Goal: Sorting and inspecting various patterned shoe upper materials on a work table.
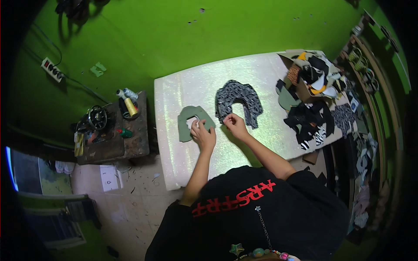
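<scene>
On the pale, shiny tabletop [174, 163] lies a sage-green U-shaped piece [185, 130], like a shoe upper cut flat, with its rounded end away from me. My left hand [204, 135] has its fingers curled over the inner edge of that piece's right side, gripping it. Something whitish shows in its opening beside the fingertips. To the right is a larger U-shaped piece [227, 93] in black and grey patterned material, also curved end away. My right hand [236, 127] is pinched closed at the tip of its left leg; whatever the fingertips hold is too small to name.
A cardboard box [302, 92] heaped with scraps stands at the table's far right, with black and zebra-patterned offcuts [307, 124] around it. To the left, a dark wooden stand [137, 139] carries a machine with a handwheel [97, 117], thread cones [129, 104] and a green bottle [125, 133].
</scene>
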Demonstrator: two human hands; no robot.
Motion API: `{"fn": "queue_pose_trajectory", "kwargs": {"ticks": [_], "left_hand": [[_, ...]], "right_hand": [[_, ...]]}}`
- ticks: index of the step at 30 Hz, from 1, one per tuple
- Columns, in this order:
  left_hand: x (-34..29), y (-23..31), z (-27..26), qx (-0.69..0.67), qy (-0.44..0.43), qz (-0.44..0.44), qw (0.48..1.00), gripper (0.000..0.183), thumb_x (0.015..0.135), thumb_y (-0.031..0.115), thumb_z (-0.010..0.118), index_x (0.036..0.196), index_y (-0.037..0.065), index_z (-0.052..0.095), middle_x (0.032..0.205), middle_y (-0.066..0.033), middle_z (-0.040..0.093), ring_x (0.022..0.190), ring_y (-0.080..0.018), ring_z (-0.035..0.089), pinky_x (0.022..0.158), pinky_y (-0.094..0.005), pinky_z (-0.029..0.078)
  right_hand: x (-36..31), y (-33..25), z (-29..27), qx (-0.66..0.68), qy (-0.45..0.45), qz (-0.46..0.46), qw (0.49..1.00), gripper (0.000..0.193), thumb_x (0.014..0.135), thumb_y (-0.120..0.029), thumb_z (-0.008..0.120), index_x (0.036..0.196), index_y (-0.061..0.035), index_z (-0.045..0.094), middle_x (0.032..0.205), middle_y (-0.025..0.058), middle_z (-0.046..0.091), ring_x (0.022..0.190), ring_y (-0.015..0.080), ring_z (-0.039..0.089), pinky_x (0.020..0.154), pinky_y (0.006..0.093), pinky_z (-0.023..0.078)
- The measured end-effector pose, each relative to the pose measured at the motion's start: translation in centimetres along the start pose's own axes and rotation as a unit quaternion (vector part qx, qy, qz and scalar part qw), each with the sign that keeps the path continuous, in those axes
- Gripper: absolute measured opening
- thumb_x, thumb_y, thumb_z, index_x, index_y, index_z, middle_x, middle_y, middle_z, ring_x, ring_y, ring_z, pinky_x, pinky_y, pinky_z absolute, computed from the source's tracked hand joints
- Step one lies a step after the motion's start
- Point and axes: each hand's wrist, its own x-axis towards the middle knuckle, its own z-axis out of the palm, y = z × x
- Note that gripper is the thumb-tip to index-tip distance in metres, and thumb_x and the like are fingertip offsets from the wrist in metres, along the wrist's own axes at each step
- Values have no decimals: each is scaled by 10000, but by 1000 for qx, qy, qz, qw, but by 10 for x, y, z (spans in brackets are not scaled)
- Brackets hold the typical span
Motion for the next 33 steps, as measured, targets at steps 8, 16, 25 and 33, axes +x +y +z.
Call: {"fn": "queue_pose_trajectory", "kwargs": {"ticks": [8, 16, 25, 33], "left_hand": [[-58, 85, 41, -127, -76, 163, 975, 283, 696, 71, 586, 971, 97, 526, 1193, -152, 332, 1125, -330, 296, 931, -446, 248], [-82, 163, 87, -218, -128, 284, 925, 121, 719, 32, 542, 833, 63, 568, 1026, -131, 470, 1020, -304, 389, 882, -390, 311], [-111, 223, 138, -215, -283, 326, 876, 166, 704, 56, 594, 868, 73, 613, 925, -90, 528, 952, -278, 434, 843, -356, 365], [-119, 252, 160, -143, -230, 328, 905, 217, 693, 83, 623, 908, 110, 621, 911, -80, 526, 901, -276, 470, 787, -366, 382]], "right_hand": [[-37, -9, -96, 18, 159, -30, 987, 73, 787, -78, 604, 776, -26, 555, 638, -50, 486, 558, 13, 406, 506, 163, 342], [-78, -19, -224, -13, 321, -67, 945, 68, 784, -68, 608, 763, -28, 558, 636, -58, 490, 551, -5, 391, 491, 151, 307], [-119, -5, -335, -121, 414, -23, 902, 53, 755, -48, 615, 762, -36, 564, 595, -45, 491, 516, 7, 390, 462, 167, 312], [-121, -32, -332, -422, 283, -52, 860, 358, 574, -146, 728, 899, -108, 583, 930, 70, 454, 894, 273, 436, 766, 361, 380]]}}
